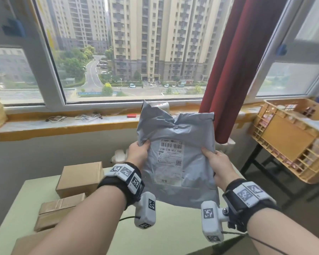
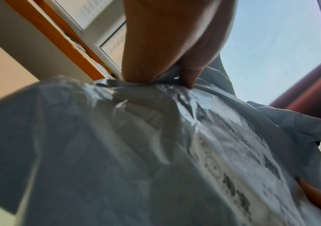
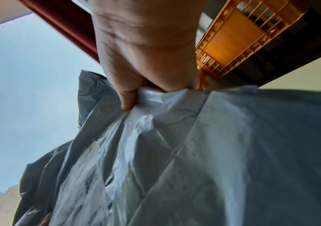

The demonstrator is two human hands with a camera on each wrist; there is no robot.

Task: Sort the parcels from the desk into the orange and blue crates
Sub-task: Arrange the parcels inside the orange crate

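Both hands pinch the grey mailer bag (image 1: 177, 153) by its side edges, left hand (image 1: 137, 153) and right hand (image 1: 218, 162), holding it upright above the surface (image 1: 166, 232), label toward the person, probably to read which crate it belongs in, the orange crate (image 1: 291, 137) waiting off the right edge

Bright window (image 1: 129, 52) daylight; wrist views blurred, edges warped.

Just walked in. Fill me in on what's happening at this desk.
A person is sorting parcels. Both hands hold a grey plastic mailer bag upright above the desk, label facing them: the left hand grips its left edge, the right hand its right edge. Several cardboard boxes still lie on the desk. An orange crate, already holding items, stands to the right.
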